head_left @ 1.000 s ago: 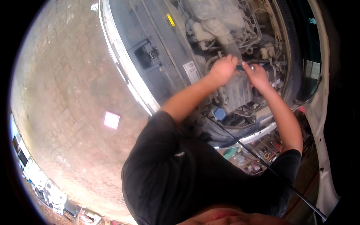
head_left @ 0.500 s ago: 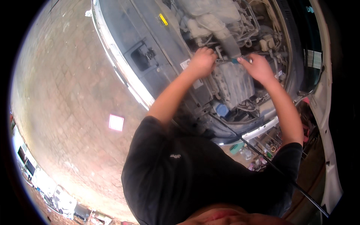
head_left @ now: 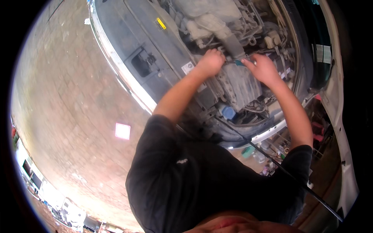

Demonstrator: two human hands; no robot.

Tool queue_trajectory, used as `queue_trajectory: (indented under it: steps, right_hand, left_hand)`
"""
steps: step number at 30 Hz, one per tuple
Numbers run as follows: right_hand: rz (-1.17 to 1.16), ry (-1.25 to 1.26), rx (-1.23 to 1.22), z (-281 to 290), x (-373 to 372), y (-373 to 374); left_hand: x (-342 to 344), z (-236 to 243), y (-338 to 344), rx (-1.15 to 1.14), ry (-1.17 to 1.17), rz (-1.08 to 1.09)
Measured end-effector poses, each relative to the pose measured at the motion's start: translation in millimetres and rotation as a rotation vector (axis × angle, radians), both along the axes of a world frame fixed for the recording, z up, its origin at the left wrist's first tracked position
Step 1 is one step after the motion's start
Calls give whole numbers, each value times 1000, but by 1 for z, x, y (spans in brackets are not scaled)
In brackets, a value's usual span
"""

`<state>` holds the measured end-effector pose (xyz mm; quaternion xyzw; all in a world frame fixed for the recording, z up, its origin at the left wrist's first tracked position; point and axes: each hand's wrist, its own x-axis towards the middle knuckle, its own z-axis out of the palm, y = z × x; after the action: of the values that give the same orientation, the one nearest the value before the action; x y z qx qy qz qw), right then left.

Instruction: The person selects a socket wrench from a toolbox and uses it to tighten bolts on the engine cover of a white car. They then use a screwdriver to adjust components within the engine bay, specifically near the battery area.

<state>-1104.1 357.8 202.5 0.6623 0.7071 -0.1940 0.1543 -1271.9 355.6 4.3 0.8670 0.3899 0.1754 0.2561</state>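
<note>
In the open engine bay, my right hand (head_left: 259, 69) is closed on a small teal object (head_left: 239, 62), with the thumb over it, just below a wide black duct (head_left: 232, 43). To its left, my left hand (head_left: 210, 63) has its fingers curled among hoses and fittings by the duct; what they grip is hidden. Below both hands lies a dusty ribbed housing (head_left: 239, 87), and a blue cap (head_left: 227, 113) is nearer me. A grey front panel (head_left: 151, 89) with a yellow label runs left of my left hand.
A thin prop rod (head_left: 272, 159) crosses at lower right beside the raised hood's edge (head_left: 338, 128). Assorted tools and containers (head_left: 256, 155) lie below the bay. Brick paving (head_left: 70, 108) with a small pink-edged square (head_left: 122, 131) spreads to the left.
My left hand has moved left and upward, away from my right hand. My right hand has shifted slightly up and left with the teal object, and the view has drifted a little.
</note>
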Motion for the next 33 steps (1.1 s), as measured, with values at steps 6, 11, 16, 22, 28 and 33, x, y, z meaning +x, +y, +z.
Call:
queue_trajectory:
  steps: [6,11,16,22,28,33]
  right_hand:
    - [350,448,211,4,0,4]
    - [-51,23,-59,4,-9,13]
    - [178,295,8,12,-4,10]
    - [247,440,109,8,9,4]
    - [253,423,160,8,10,-8]
    - [103,519,189,6,5,-10]
  left_hand:
    - [0,0,1,-23,-122,42]
    - [0,-1,0,-2,-117,49]
    - [-1,3,0,-26,-126,54]
    - [-2,1,0,-53,-147,51]
    - [-3,2,-1,-23,-185,59]
    - [-1,8,-1,21,-199,73]
